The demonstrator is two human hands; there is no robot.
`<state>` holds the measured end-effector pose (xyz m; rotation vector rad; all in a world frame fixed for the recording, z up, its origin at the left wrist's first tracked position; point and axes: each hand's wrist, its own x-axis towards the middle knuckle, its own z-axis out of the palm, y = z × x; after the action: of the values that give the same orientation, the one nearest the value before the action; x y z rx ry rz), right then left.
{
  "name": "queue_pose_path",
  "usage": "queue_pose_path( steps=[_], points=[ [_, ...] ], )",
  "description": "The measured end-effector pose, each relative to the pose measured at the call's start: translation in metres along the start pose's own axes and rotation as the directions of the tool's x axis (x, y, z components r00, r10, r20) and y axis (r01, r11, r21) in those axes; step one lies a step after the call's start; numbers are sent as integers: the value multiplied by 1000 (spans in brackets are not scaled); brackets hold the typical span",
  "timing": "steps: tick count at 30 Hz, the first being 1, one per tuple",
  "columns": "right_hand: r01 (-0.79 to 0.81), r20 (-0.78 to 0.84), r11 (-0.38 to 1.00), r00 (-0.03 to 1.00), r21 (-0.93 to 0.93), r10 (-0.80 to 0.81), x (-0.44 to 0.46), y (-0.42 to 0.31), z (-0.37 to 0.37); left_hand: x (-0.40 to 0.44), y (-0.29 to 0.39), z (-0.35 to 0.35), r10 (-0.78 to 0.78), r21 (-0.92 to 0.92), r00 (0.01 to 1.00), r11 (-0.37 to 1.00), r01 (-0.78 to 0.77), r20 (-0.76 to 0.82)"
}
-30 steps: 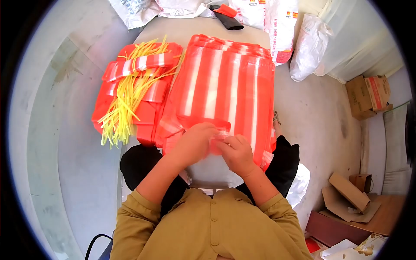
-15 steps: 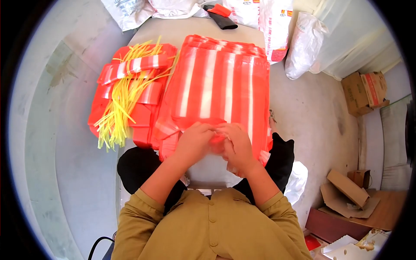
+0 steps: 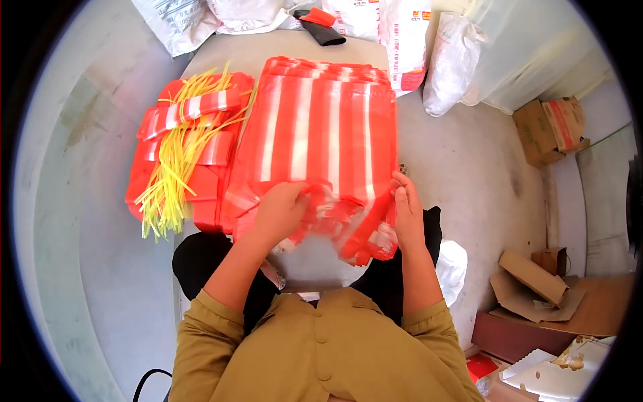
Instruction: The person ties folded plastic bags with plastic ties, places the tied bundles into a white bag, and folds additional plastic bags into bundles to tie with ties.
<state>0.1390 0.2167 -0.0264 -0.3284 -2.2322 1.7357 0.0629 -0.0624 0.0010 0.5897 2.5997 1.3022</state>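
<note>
A thick stack of red and white striped plastic bags (image 3: 318, 127) lies on the table in front of me. My left hand (image 3: 284, 208) is closed at the near left part of the stack, its fingers on crumpled plastic. At the stack's right edge is my right hand (image 3: 407, 208), upright, its fingers close together against the bag's side; whether they grip the film is hard to see. Crumpled see-through bag ends hang between the hands. Left of the stack, yellow strips (image 3: 171, 161) lie over folded red bags (image 3: 144, 167).
White sacks (image 3: 248, 13) stand along the table's far edge (image 3: 234, 50), beside a black and red object (image 3: 323, 28). Another white sack (image 3: 452, 63) leans at the right. Cardboard boxes (image 3: 546, 134) are on the right, with opened cardboard (image 3: 536, 288) nearer.
My hands have moved apart, the right one outward to the stack's right edge. The near bag ends now spread between them. The whole view has shifted slightly.
</note>
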Motion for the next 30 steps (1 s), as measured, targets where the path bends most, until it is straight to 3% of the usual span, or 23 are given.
queue_pose_path(
  steps=[4, 10, 13, 16, 19, 22, 25, 28, 30],
  points=[
    [-18, 28, 993, 999, 120, 15, -10, 12, -5, 1, -8, 3, -63, -153, 998, 986, 67, 30],
    [19, -18, 996, 1000, -91, -21, -13, 11, -7, -1, 1, -3, -113, -252, 991, 959, 127, 68],
    [-102, 77, 987, 993, 127, 92, -15, 7, -6, -1, -4, -2, -34, -205, 999, 978, 40, 33],
    [-192, 116, 935, 979, 299, 164, -22, -1, 1, -4, 7, -7, -77, -272, 994, 957, 96, 79],
    [-267, 146, 926, 961, 268, 235, -35, -16, 0, -5, -5, 2, -20, -156, 1000, 988, 19, -1],
    [-202, 128, 949, 976, 242, 175, -54, -13, -4, -5, -16, 7, 125, 33, 992, 992, -125, -10],
    [-308, 231, 901, 942, 305, 244, -74, -8, -20, -13, -15, 12, 192, 72, 977, 980, -185, -89],
    [-435, 315, 787, 894, 436, 319, -83, 0, -34, -16, -4, 4, 179, 177, 983, 967, -182, 33],
    [-452, 329, 719, 889, 528, 317, -85, 0, -34, -18, -10, 6, 254, 167, 967, 953, -253, 16]
  ],
)
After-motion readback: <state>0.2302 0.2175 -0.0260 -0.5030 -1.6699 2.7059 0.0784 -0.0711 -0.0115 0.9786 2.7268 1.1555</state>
